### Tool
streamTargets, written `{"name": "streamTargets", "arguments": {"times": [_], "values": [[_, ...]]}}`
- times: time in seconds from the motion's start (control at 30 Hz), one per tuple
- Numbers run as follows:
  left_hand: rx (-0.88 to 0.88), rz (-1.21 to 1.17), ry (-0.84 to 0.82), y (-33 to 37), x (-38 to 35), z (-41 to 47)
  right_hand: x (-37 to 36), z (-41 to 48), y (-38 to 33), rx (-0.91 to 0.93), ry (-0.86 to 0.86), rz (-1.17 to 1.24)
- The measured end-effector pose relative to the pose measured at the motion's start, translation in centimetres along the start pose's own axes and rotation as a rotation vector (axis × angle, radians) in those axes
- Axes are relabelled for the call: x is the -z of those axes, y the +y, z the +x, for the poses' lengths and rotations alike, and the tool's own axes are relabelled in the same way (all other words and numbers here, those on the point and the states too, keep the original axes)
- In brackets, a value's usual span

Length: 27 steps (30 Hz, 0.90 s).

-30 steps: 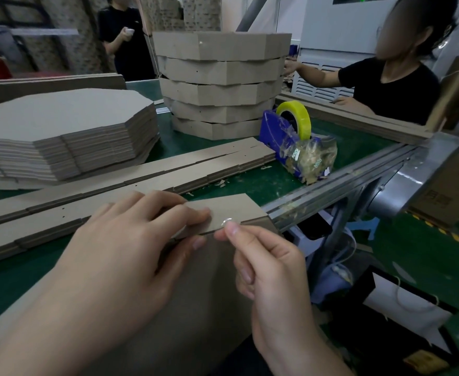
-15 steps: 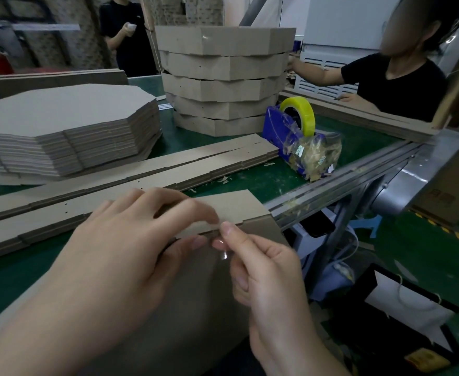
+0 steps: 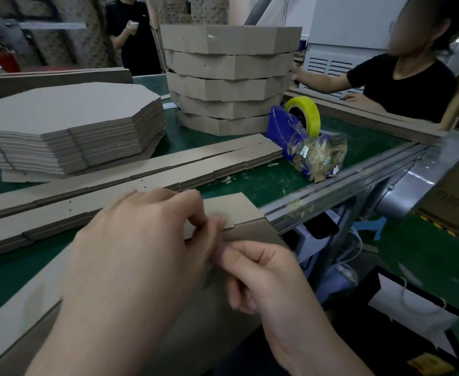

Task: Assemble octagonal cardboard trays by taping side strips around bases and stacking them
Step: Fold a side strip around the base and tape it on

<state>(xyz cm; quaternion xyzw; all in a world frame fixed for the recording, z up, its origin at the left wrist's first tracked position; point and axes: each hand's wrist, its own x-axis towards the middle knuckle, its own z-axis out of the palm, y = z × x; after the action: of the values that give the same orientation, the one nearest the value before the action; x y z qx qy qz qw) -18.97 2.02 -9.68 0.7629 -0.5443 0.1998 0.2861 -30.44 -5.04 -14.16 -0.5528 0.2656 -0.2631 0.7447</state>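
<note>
Green counter, near edge: base flat with side strip folded down along it, left hand gripping base from above, right hand pinching side strip at the seam, hands touching.

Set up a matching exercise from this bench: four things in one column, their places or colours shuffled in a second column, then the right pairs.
Things
1. finished tray stack
2. flat base pile
3. tape dispenser
4. unfinished tray

Places and colours
A. blue, near the right edge of the table
B. nearest the camera, pinched by the left hand and right hand
C. left side of the table, low and wide
D. far middle of the table, tallest

Pairs: 1-D, 2-C, 3-A, 4-B
</note>
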Motion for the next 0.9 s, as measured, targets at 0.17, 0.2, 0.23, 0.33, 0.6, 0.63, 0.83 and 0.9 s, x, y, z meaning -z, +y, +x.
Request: {"name": "streamTargets", "arguments": {"times": [0.17,0.2,0.23,0.33,0.6,0.63,0.83,0.9], "values": [[-0.098,-0.007,-0.018,-0.6,-0.2,-0.1,0.9,0.0,0.3,-0.127,-0.038,-0.055],[-0.097,-0.008,-0.021,-0.8,-0.2,-0.1,1.0,0.1,0.9,-0.171,-0.036,-0.072],[-0.095,-0.01,-0.03,-1.0,-0.1,-0.3,1.0,0.0,1.4,-0.194,-0.006,-0.061],[-0.111,0.027,-0.07,-1.5,0.2,-0.6,1.9,0.0,2.6,0.009,0.25,-0.041],[-0.154,0.253,-0.277,-1.7,0.9,-1.2,5.3,2.6,3.4,0.588,0.499,-0.718],[-0.144,0.241,-0.274,-1.3,1.1,-1.0,5.2,2.5,3.7,0.607,0.487,-0.754],[-0.161,0.162,-0.257,1.5,1.7,0.2,5.3,1.9,3.2,0.675,0.426,-0.539],[-0.159,0.076,-0.264,1.7,2.4,0.0,6.3,2.3,2.4,0.585,0.444,-0.484]]}}
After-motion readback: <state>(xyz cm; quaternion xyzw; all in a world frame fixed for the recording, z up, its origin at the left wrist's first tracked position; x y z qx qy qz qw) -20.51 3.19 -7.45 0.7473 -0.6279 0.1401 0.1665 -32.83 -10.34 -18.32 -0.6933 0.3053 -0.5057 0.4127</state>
